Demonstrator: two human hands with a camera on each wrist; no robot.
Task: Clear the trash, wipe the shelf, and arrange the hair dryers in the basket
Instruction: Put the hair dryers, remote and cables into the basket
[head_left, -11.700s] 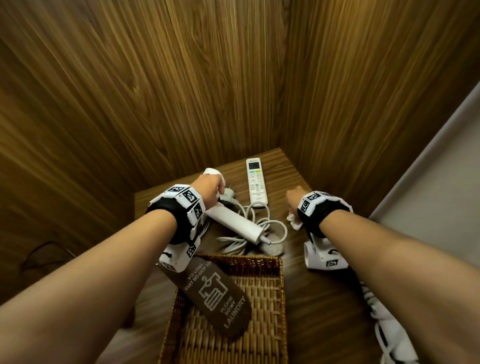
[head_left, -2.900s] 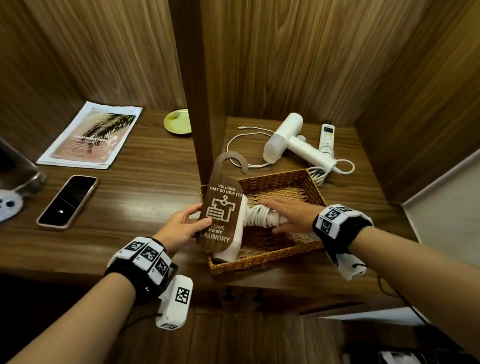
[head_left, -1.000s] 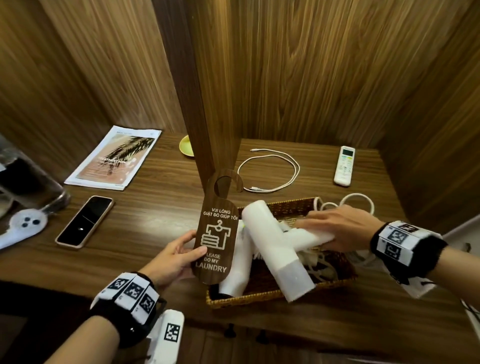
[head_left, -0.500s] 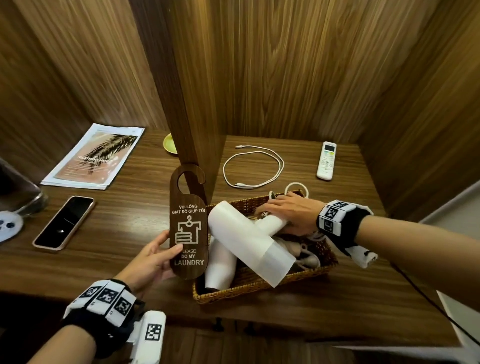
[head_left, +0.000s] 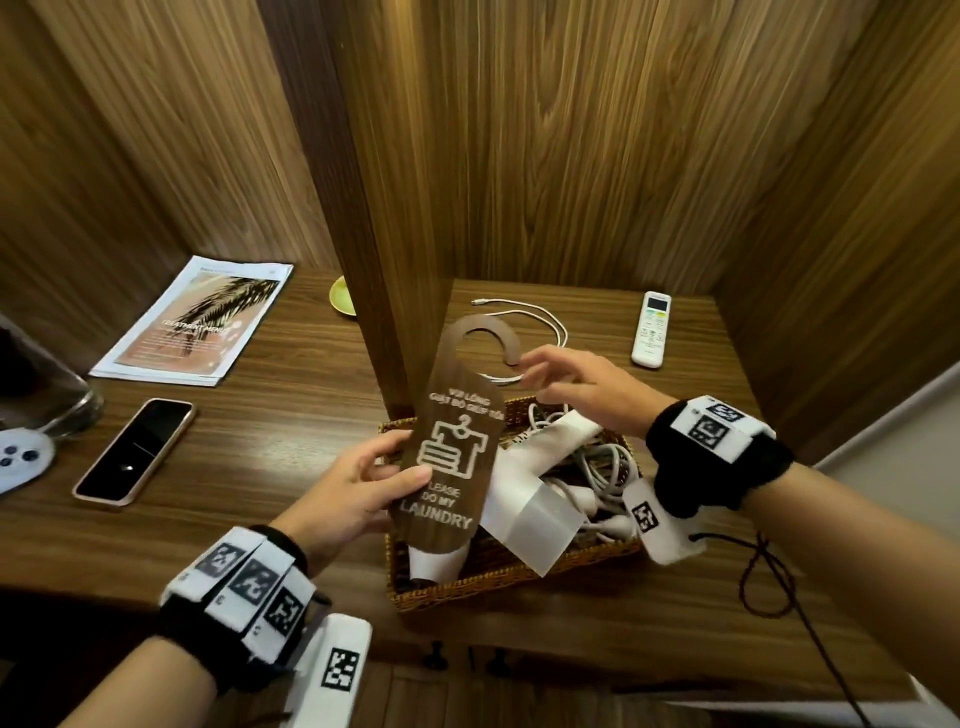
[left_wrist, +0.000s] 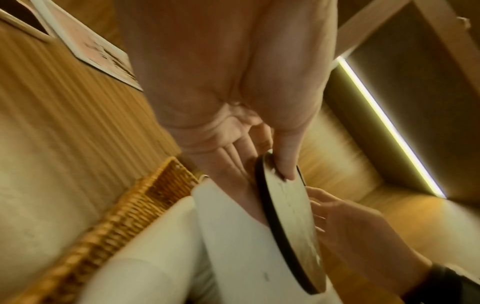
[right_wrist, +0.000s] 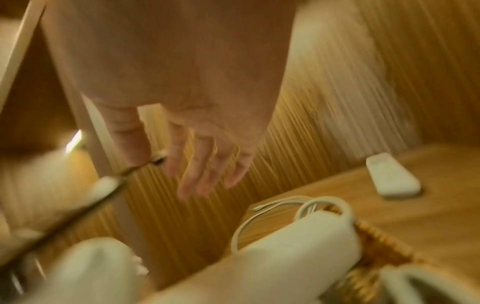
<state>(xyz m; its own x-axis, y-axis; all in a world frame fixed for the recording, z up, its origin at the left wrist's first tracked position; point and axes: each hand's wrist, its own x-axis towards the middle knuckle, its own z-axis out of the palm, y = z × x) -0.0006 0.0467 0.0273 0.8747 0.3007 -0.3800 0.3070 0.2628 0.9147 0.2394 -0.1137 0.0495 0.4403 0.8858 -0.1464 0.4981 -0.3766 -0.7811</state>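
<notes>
A wicker basket (head_left: 519, 577) on the right shelf holds two white hair dryers, one (head_left: 535, 514) lying across the other (head_left: 436, 561), with their coiled cords (head_left: 597, 467). My left hand (head_left: 400, 467) pinches the lower part of a brown laundry door hanger (head_left: 457, 447), which is tilted above the basket. In the left wrist view the thumb (left_wrist: 285, 164) presses on the hanger (left_wrist: 288, 216). My right hand (head_left: 530, 364) reaches the hanger's hook end with its fingers loosely spread. In the right wrist view its thumb (right_wrist: 140, 152) touches the blurred hanger (right_wrist: 78, 205).
A white remote (head_left: 652, 330) and a white charging cable (head_left: 519, 317) lie behind the basket. A vertical wooden divider (head_left: 363, 208) splits the shelf. To its left are a yellow-green dish (head_left: 344, 295), a brochure (head_left: 197, 317), a phone (head_left: 135, 449) and a white controller (head_left: 21, 457).
My right hand has let go of the upper hair dryer in the basket and risen to the hanger's hook. My left hand has carried the hanger rightward over the basket.
</notes>
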